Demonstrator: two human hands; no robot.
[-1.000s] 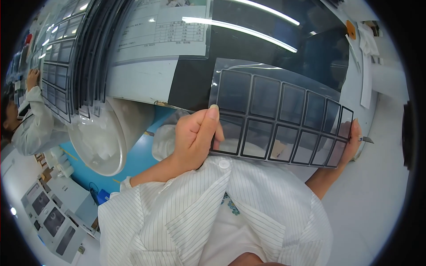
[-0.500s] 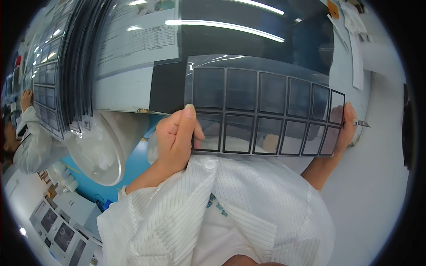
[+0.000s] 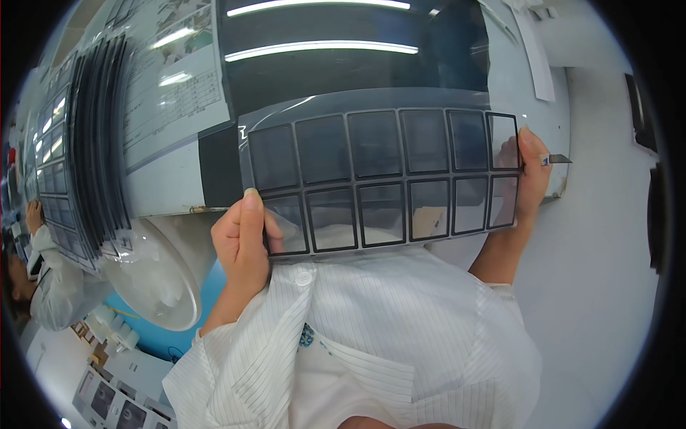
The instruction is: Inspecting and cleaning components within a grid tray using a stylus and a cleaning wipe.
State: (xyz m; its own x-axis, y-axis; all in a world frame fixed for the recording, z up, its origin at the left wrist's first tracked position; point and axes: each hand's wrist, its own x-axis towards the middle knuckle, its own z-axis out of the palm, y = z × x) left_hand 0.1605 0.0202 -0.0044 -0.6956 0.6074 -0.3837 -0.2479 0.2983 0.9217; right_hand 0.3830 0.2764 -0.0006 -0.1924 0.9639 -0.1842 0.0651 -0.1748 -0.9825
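Observation:
A clear plastic sheet (image 3: pixel 374 146) with two rows of black-framed rectangular panels is held up in front of my chest, at the table's near edge. My left hand (image 3: pixel 241 239) pinches its left end, thumb on the upper face and fingers behind the film. Closed on the opposite end is my right hand (image 3: pixel 530 175), its thumb along the edge and its other fingers partly hidden. A small pointed metal blade (image 3: pixel 560 159) sticks out to the right from this hand, beside a blue-and-white band at a finger. How the blade is fixed there cannot be made out.
Beyond the sheet lies a glossy dark work surface (image 3: pixel 314 75) reflecting ceiling lights. Papers under clear film (image 3: pixel 171 93) and a stack of similar framed sheets (image 3: pixel 100 136) are at the left. Below these stands a white bin (image 3: pixel 168 286). A co-worker's hand (image 3: pixel 33 216) touches the stack.
Both hands and the sheet appear farther left, along with the table, so the view has shifted. The sheet now slants, its right end higher. Both hands keep their hold.

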